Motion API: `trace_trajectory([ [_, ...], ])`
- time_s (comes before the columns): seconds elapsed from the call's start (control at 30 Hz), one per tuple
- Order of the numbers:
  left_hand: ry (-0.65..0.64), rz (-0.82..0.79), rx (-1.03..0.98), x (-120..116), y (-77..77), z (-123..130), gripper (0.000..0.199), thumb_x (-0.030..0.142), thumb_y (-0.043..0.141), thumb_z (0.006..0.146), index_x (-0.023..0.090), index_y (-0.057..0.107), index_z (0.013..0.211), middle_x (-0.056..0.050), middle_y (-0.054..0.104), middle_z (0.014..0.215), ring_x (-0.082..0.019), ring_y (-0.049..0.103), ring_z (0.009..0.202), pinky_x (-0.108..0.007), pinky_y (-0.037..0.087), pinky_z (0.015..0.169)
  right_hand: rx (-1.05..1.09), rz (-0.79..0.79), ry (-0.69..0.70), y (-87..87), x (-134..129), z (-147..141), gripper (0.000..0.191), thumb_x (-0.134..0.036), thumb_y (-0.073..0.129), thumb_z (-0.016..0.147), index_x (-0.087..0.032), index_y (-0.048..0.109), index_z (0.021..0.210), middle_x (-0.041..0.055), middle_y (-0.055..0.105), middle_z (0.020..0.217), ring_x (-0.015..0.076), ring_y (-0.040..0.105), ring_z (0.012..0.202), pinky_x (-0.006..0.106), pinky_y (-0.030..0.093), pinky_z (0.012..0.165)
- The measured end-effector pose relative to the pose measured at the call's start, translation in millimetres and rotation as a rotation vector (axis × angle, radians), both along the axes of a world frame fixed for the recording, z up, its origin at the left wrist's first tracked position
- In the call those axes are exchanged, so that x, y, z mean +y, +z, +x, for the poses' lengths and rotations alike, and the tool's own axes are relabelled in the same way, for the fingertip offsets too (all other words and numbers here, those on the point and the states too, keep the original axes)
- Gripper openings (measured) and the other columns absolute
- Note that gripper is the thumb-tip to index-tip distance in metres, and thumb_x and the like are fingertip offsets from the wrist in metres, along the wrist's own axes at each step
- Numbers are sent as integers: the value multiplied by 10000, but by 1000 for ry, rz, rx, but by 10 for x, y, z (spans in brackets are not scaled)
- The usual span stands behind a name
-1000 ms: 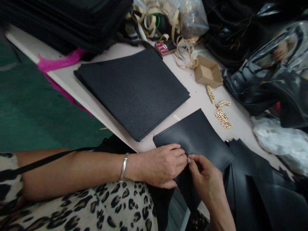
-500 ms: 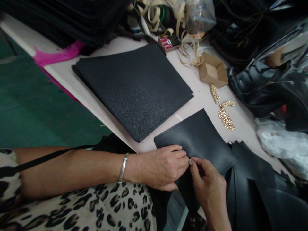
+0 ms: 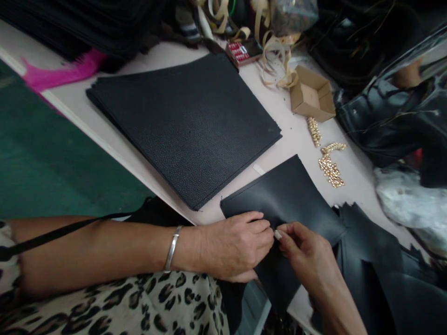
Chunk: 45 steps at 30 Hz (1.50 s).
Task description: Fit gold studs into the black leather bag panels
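Observation:
A black leather piece (image 3: 286, 186) lies at the table's front edge, its near part bent down over the edge. My left hand (image 3: 240, 246), with a silver bracelet on the wrist, is closed on the fold of this leather, thumb below and fingers on top. Right beside its fingertips, my right hand (image 3: 307, 251) makes a pinch with thumb and forefinger against the leather. Whatever sits in that pinch is too small and covered to make out. Small gold metal pieces (image 3: 331, 171) lie in little clusters on the table beyond the leather.
A stack of black leather sheets (image 3: 188, 125) covers the table's middle. Behind are an open cardboard box (image 3: 310, 100), a red-and-white pack (image 3: 240, 52) and curled beige strips (image 3: 275, 60). More black leather pieces (image 3: 370, 242) and clear plastic wrap (image 3: 401, 195) lie at right.
The view has shifted slightly, so the stack sits further left. My right wrist has swung outward to the right, its fingertips staying by the left hand. My left hand keeps its hold.

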<state>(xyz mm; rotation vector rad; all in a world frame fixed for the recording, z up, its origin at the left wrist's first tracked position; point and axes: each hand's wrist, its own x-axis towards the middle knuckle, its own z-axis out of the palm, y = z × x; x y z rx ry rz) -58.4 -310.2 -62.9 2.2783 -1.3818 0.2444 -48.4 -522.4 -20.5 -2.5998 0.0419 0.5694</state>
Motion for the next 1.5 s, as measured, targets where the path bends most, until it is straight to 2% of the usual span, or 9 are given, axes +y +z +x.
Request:
trace_trajectory([
  [0.5,-13,9,87,-16,-25,-2,472,306,540,941,56,581,1340,-151,657,1317,-302,557,1249,-466,360,1158,230,134,-133,-52,-85,356,119,-260,744,705,-204,638,710,-33,625,527,131,583,452,211,386,427],
  [0.7,37,-41,29,-38,-49,2,468,79,478,865,109,626,1308,-93,688,1297,-256,594,1209,-425,401,1140,-24,282,-197,-35,-144,134,221,-349,736,769,-187,690,911,-18,679,676,139,635,591,232,474,554],
  [0.77,52,-34,10,-37,-56,7,533,24,452,821,136,635,1309,-84,682,1318,-249,600,1213,-424,428,1121,-257,178,-248,69,-294,-58,222,-369,649,854,-183,691,967,30,716,807,170,669,715,275,517,678],
  [0.87,64,-26,-21,-32,-60,14,599,-18,429,772,167,654,1295,-82,686,1317,-241,620,1199,-425,467,1092,-588,-276,-341,253,-723,-438,291,-356,548,919,-157,675,1089,117,704,1005,260,658,938,382,509,862],
  [1.0,63,-28,-79,-29,-61,33,627,-24,423,741,170,669,1284,-84,696,1299,-245,638,1176,-424,488,1078,-568,-766,-381,322,-1347,-926,431,-325,545,915,-97,608,1275,188,676,1139,343,622,1038,434,499,882],
  [1.13,63,-24,-156,-30,-61,63,631,-24,415,735,160,681,1277,-93,711,1263,-254,667,1127,-412,530,1028,-486,-834,-361,345,-1717,-1113,358,-262,469,959,-121,662,1225,138,748,1030,272,700,926,348,509,834],
  [1.27,65,30,-159,-22,-85,71,649,-36,403,748,166,664,1306,-93,707,1270,-245,661,1140,-402,532,1036,-519,-944,-554,775,-1886,-1023,396,-289,395,995,-126,723,1146,175,775,916,298,737,788,382,510,730],
  [1.4,72,49,-120,-12,-114,61,643,-30,409,787,173,624,1357,-102,673,1326,-253,627,1197,-429,499,1082,-457,-984,-648,1191,-1734,-718,407,-283,377,997,-115,737,1086,230,755,864,368,738,817,428,502,706],
  [1.5,66,59,-139,-7,-105,54,627,-37,406,802,162,624,1355,-109,673,1321,-252,627,1195,-421,501,1075,-389,-887,-557,1087,-1421,-400,384,-186,379,978,-49,710,1116,291,733,974,379,722,948,423,507,756],
])
